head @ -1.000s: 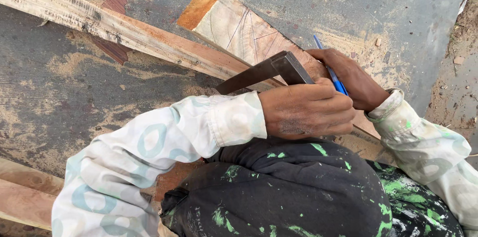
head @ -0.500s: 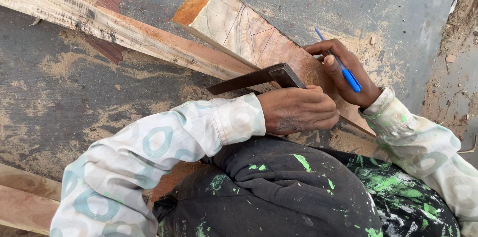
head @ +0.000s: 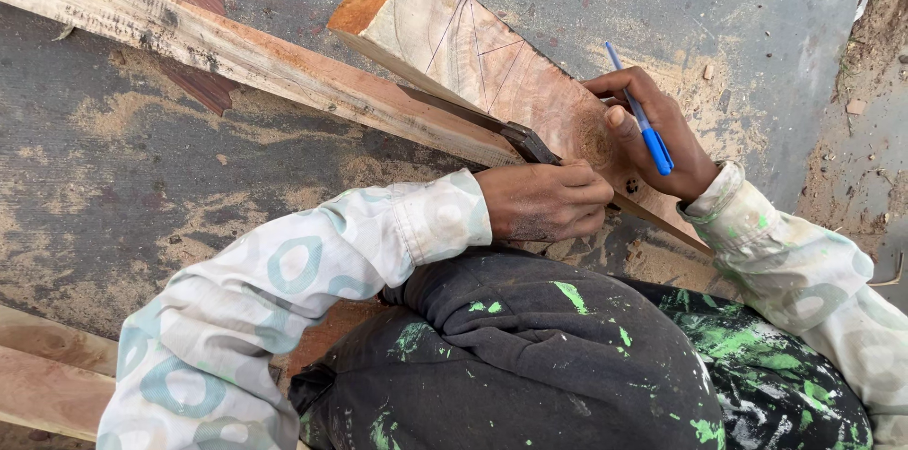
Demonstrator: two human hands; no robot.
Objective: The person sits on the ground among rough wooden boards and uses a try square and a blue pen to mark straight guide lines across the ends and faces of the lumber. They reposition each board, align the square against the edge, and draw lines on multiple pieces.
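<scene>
A thick wooden block (head: pixel 473 53) with pencil lines on its top face lies tilted across a long plank (head: pixel 218 48). My left hand (head: pixel 549 202) is closed around the stock of a dark metal try square (head: pixel 482 124), whose blade lies along the block's near edge. My right hand (head: pixel 653 133) rests on the block's near end and grips a blue pen (head: pixel 646 124) pointing up and away. My knees in dark, green-splattered trousers (head: pixel 567 355) fill the bottom of the view.
The grey concrete floor (head: pixel 142 185) is dusted with sawdust. A small dark reddish wood scrap (head: pixel 203 81) lies under the long plank. More planks (head: pixel 47 374) lie at the lower left. Bare dirt runs along the right edge.
The try square has swung from lying flat over the block to lying along its near edge. My right hand lifted the pen off the wood and now rests beside the knot.
</scene>
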